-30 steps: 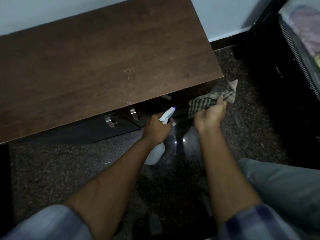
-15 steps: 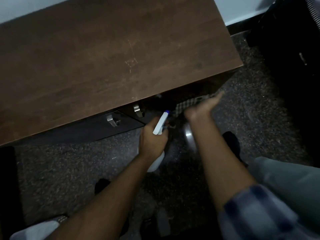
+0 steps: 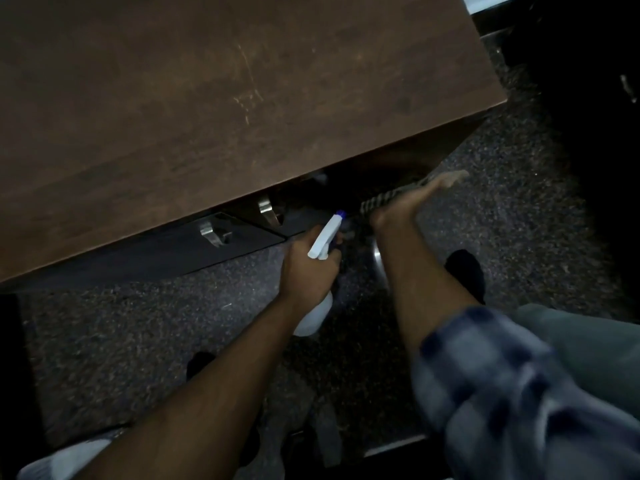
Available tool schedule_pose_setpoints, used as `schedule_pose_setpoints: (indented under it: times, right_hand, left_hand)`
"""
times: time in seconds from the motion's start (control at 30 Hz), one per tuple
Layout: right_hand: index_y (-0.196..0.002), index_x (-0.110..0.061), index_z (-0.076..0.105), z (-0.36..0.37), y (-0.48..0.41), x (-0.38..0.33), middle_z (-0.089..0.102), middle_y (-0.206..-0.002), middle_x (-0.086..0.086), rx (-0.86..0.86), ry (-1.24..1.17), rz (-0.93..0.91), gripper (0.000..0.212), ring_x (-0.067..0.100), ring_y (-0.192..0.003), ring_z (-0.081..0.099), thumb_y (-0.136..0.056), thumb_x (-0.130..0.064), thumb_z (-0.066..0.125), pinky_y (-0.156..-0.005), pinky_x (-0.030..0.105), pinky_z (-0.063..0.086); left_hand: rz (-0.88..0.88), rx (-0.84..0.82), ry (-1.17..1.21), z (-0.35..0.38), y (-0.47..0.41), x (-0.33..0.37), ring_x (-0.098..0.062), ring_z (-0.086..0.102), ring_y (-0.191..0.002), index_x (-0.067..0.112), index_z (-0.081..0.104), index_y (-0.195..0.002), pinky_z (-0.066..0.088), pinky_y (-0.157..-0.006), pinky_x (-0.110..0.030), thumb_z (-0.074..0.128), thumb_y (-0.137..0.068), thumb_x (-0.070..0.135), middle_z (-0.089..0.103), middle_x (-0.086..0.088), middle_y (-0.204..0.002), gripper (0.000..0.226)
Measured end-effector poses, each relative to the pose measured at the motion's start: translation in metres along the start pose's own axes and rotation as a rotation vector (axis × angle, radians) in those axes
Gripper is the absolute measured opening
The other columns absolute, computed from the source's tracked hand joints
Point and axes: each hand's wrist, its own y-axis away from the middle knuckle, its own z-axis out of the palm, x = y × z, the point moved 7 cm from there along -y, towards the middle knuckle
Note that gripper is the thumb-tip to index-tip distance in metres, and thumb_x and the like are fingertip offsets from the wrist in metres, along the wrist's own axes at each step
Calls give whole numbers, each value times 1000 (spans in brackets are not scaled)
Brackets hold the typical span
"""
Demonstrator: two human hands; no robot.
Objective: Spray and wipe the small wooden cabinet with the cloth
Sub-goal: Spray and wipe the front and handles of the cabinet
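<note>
The small wooden cabinet (image 3: 225,109) fills the upper half of the head view, its dark brown top scratched near the middle. My left hand (image 3: 308,268) grips a white spray bottle (image 3: 323,237) with a blue nozzle tip, pointed at the cabinet's dark front. My right hand (image 3: 412,199) lies flat with fingers stretched out, pressing a checked cloth (image 3: 379,201) against the cabinet front below the right end of the top. Most of the cloth is hidden under the hand and the overhang.
Two metal handles (image 3: 268,211) (image 3: 212,233) stick out from the dark cabinet front. Speckled dark carpet (image 3: 502,230) covers the floor. A black piece of furniture (image 3: 588,98) stands at the right. My knee in grey trousers (image 3: 581,344) is at the lower right.
My right hand went from holding the bunched cloth in the air to pressing it flat against the cabinet front. The view has moved closer and lower; the left hand kept hold of the bottle.
</note>
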Motion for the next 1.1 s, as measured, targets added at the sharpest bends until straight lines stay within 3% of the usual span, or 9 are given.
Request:
schedule_pose_setpoints:
  times: [0.13,0.27,0.37,0.53,0.7,0.8,0.87,0.93,1.1]
  right_hand:
    - [-148,-22,53,-2,-9,28,57,-144,18,-64,60,123,104,43,-129,55,-78,-94,25,-109,62,41]
    - [-151,-22,49,10,17,-16,53,-149,11,33,75,-46,98,38,-129,54,-84,-89,22,-114,53,39]
    - [-152,-23,47,4,1,-18,49,-153,10,19,-11,-39,98,37,-130,53,-82,-89,31,-115,53,38]
    - [-149,-23,51,1,-2,23,52,-150,16,-94,72,130,104,43,-133,51,-76,-93,29,-112,62,37]
    - [-146,-21,54,-4,12,-8,60,-142,8,63,38,-51,85,33,-119,62,-92,-81,25,-109,47,44]
    - [-153,-31,45,-16,-29,14,47,-156,4,55,57,-4,96,31,-138,50,-76,-88,50,-114,51,38]
    - [-159,-33,32,-12,-22,36,35,-162,2,28,17,91,96,31,-146,37,-81,-89,40,-119,48,30]
    - [-157,-25,37,9,18,43,43,-155,11,-37,62,170,92,39,-141,41,-89,-86,20,-110,52,37]
    - [-154,-23,42,17,38,24,57,-141,7,-47,5,-53,84,30,-113,59,-95,-78,18,-80,37,52]
  left_hand:
    - [36,42,22,2,-3,2,-24,67,-74,17,67,-87,52,-68,-35,63,-81,7,69,-4,-77,12]
    - [37,24,49,4,-5,-1,-4,56,-63,38,62,-81,44,-62,-24,62,-82,10,61,9,-69,28]
    - [40,24,57,4,-3,-5,0,57,-61,23,69,-91,43,-60,-20,60,-79,15,60,11,-68,18]
    - [2,51,106,-1,-3,-13,-11,62,-70,24,71,-100,47,-67,-27,64,-84,0,66,11,-76,30]
    - [8,26,59,-7,-1,-17,-23,68,-76,20,70,-95,54,-69,-36,60,-80,13,70,-2,-80,19]
    - [11,42,61,-10,-3,-20,-27,71,-80,16,71,-98,57,-72,-41,61,-82,11,73,-10,-85,20]
    - [-12,77,93,-14,-2,-21,-24,71,-81,26,70,-101,57,-73,-38,64,-85,4,75,-8,-86,27]
    - [-30,109,116,-17,-1,-26,-17,66,-74,24,68,-97,52,-68,-31,65,-85,-1,71,-6,-80,27]
    - [3,91,145,-24,6,-28,-10,61,-71,23,70,-102,49,-68,-22,58,-80,14,68,1,-81,27]
